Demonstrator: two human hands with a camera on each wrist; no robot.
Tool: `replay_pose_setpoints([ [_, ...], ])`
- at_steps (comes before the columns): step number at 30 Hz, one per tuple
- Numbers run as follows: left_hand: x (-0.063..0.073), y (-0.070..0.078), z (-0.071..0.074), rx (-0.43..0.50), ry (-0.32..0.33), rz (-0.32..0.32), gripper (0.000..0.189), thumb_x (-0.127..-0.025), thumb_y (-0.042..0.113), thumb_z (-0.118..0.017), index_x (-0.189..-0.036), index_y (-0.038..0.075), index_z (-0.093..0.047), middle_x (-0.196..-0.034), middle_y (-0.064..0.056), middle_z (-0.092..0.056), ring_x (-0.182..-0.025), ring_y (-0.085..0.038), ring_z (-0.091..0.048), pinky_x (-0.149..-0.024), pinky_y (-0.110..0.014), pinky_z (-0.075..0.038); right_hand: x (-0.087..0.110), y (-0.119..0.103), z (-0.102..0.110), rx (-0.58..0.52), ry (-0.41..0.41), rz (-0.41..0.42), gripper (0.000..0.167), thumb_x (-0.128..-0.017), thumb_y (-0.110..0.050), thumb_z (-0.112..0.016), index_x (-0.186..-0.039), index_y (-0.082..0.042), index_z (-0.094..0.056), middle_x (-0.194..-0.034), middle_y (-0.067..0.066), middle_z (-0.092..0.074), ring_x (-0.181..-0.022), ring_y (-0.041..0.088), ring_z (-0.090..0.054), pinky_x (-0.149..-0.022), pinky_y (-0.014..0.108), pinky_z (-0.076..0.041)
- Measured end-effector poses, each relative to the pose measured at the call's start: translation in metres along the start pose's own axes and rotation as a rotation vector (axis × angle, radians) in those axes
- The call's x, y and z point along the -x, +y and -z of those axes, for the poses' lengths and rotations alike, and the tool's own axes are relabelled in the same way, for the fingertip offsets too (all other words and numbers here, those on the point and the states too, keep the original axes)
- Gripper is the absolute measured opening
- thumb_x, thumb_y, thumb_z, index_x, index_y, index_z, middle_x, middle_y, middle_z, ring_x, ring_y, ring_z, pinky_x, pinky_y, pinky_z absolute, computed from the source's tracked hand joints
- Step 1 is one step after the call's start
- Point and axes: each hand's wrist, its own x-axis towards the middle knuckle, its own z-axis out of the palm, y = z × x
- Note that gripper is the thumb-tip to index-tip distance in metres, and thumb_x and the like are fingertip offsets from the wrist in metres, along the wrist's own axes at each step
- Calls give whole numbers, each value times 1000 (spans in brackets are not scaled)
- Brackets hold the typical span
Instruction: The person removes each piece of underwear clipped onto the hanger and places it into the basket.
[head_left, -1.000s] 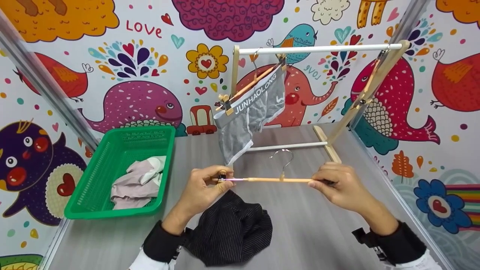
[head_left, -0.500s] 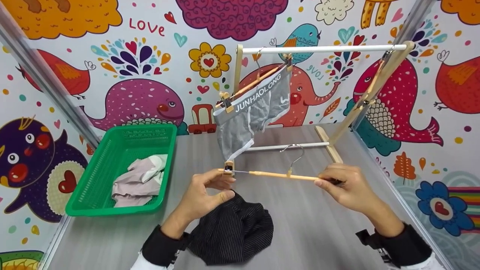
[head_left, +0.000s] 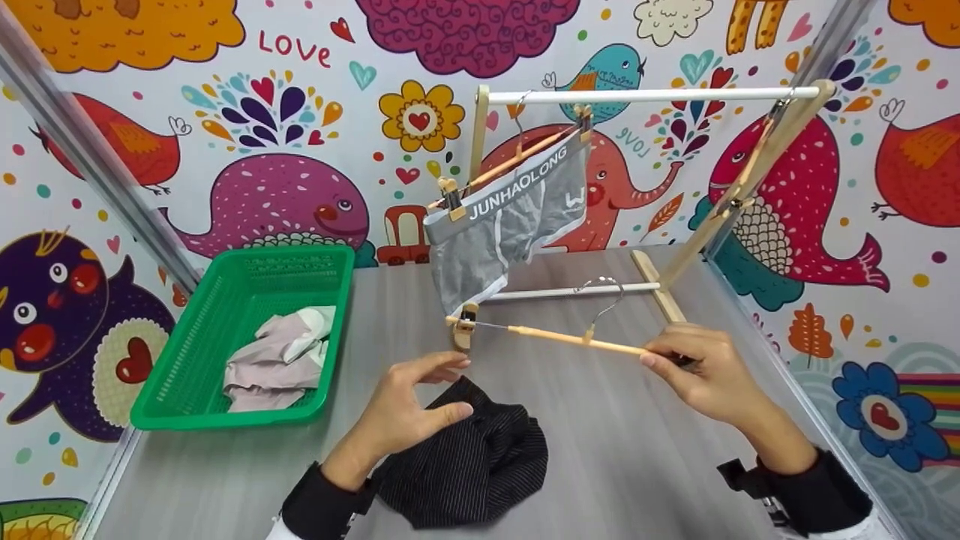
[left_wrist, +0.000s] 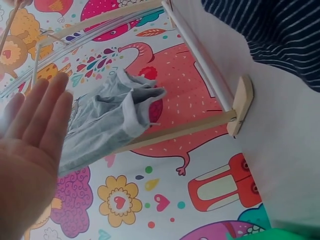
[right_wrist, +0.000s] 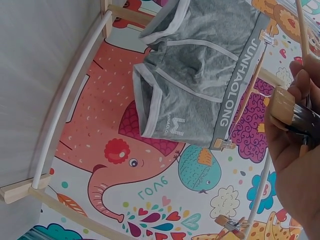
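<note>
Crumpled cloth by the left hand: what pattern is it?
Cloth: thin pale stripes on dark, clearest in the left wrist view.

The grey garment (left_wrist: 102,120) is partly masked by the outstretched left hand (left_wrist: 32,150); the rack (left_wrist: 243,102) is backed by a printed wall (left_wrist: 165,187); dark striped cloth (left_wrist: 275,30) is cropped at upper right.

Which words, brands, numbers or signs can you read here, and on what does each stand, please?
"JUNHAOLONG": waistband, grey boxer briefs.
"LOVe": red, patterned wall.
"LOVe": pale green, near the wall's elephant.
"W"-like logo: briefs' leg; tiny lettering beside it is too small to read surely.
</note>
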Motion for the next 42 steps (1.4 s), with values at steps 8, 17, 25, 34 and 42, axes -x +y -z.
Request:
replay_pose_setpoints([
  [8,18,-8,-9,-108,-34,81,65,-79,31,-93,-137,13,-68,-138,4,-68,-125,-21,-65,-103,-50,-53,2,-3,4,2,1,-72,30,-75,21,-79,-93,-3,-78,-74,0,-63,-64,12,-52,-54,22,-43],
  [17,26,-14,-17,-170,-136,167,74,-78,38,-93,-142,17,-65,-154,0,-55,-138,-27,-55,-109,-54,-48,1,0,6,20,48,-51,1,-92,0,-78,-91,0,-77,-74,2,-64,-63,11,-51,-53,22,-41],
  [25,37,-25,-24,-258,-268,243,88,-76,52,-90,-150,17,-58,-162,-4,-46,-143,-37,-48,-112,-64,-40,2,0,7,40,68,-72,5,-89,6,-78,-90,1,-77,-72,1,-63,-63,11,-50,-53,21,-39],
  [34,49,-39,-39,-336,-408,286,100,-70,60,-90,-153,16,-55,-165,-10,-40,-147,-38,-42,-117,-64,-33,0,-3,6,54,77,-105,23,-78,20,-78,-91,1,-78,-73,1,-64,-63,10,-51,-53,21,-41],
  [42,57,-47,-52,-489,-464,255,115,-59,66,-93,-155,16,-52,-165,-16,-39,-149,-39,-39,-119,-62,-30,1,-2,6,44,90,-95,8,-85,10,-79,-90,4,-78,-72,2,-65,-62,10,-51,-52,21,-40],
])
